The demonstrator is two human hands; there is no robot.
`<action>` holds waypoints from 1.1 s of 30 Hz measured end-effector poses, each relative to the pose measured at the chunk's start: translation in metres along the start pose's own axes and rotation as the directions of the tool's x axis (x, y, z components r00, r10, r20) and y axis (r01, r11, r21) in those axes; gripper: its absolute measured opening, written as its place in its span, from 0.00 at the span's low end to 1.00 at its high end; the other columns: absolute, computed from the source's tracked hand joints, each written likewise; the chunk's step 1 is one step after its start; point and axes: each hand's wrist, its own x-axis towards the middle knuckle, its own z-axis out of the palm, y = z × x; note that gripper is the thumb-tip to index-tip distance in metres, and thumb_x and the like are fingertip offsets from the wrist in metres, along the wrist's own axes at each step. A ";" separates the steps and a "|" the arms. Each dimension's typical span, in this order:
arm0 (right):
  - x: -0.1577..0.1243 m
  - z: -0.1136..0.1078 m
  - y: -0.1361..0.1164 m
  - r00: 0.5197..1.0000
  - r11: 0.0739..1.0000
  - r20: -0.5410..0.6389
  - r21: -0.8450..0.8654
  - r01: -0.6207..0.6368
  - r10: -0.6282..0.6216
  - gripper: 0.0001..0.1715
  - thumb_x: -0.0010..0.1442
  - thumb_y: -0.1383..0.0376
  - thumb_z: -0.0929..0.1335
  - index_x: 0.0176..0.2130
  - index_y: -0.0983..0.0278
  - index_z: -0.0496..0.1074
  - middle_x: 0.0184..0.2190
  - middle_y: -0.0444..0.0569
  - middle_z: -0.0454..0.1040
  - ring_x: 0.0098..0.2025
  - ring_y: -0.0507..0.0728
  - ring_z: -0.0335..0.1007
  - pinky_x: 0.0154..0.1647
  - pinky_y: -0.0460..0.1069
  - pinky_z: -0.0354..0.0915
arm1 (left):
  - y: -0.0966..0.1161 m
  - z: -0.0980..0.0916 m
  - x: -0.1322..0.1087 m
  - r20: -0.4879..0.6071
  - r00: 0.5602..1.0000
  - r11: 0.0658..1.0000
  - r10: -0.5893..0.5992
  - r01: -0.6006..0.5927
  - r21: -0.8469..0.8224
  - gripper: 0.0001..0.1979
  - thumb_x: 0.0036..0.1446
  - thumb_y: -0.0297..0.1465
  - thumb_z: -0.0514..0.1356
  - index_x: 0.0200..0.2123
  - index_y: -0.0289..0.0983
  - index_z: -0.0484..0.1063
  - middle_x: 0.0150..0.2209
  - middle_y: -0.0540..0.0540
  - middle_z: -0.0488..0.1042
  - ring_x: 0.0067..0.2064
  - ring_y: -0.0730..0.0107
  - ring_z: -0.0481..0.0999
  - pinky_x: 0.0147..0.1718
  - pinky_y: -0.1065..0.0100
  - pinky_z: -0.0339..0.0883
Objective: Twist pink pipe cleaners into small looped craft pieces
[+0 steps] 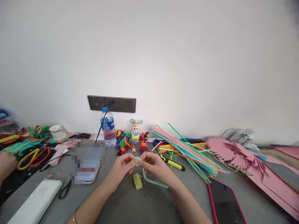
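Above the grey table my left hand [121,168] and my right hand [155,168] meet at the fingertips. Between them they pinch a pale green pipe cleaner [151,181], its one end rolled into a small flat coil. From the coil the loose tail curves down and runs right, passing beneath my right wrist. Both hands are closed in a pinch. Just below the fingers lies a short yellow-green fuzzy bundle [137,181], touched by neither hand. Beyond the fingertips stand small colourful fuzzy figures [125,143] and a figure with big eyes [135,129].
A water bottle [108,129] stands near the wall, with a lit phone [87,168] and white power bank [37,199] at left. Pipe cleaners [184,149], a yellow-black tool [174,164], pink-cased phone [225,200] and pink paper [271,186] lie right. Another person's hand [8,163] shows far left.
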 end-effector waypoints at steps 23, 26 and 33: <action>0.015 0.033 0.014 0.982 0.957 -0.156 0.285 -0.058 0.106 0.25 0.44 0.48 0.75 0.28 0.65 0.69 0.19 0.44 0.73 0.22 0.51 0.69 0.26 0.45 0.63 | -0.009 0.001 -0.002 -0.157 0.986 0.911 -0.062 -0.008 -0.413 0.16 0.48 0.41 0.67 0.22 0.35 0.69 0.22 0.54 0.60 0.23 0.79 0.54 0.23 0.74 0.52; 0.017 0.035 0.017 0.978 0.974 -0.209 0.225 0.024 0.024 0.25 0.48 0.47 0.73 0.29 0.65 0.68 0.16 0.41 0.68 0.19 0.49 0.60 0.23 0.44 0.58 | -0.010 0.005 -0.001 -0.212 0.977 0.900 -0.038 -0.058 -0.432 0.17 0.47 0.42 0.67 0.21 0.35 0.69 0.21 0.55 0.60 0.23 0.79 0.55 0.22 0.75 0.53; 0.003 0.004 0.001 0.999 0.992 -0.016 -0.123 0.030 -0.032 0.18 0.57 0.53 0.68 0.29 0.66 0.68 0.22 0.40 0.60 0.23 0.48 0.50 0.23 0.44 0.48 | 0.001 -0.001 -0.003 -0.024 1.000 0.994 0.000 -0.002 -0.105 0.18 0.49 0.44 0.65 0.25 0.34 0.71 0.21 0.53 0.66 0.20 0.78 0.63 0.21 0.74 0.58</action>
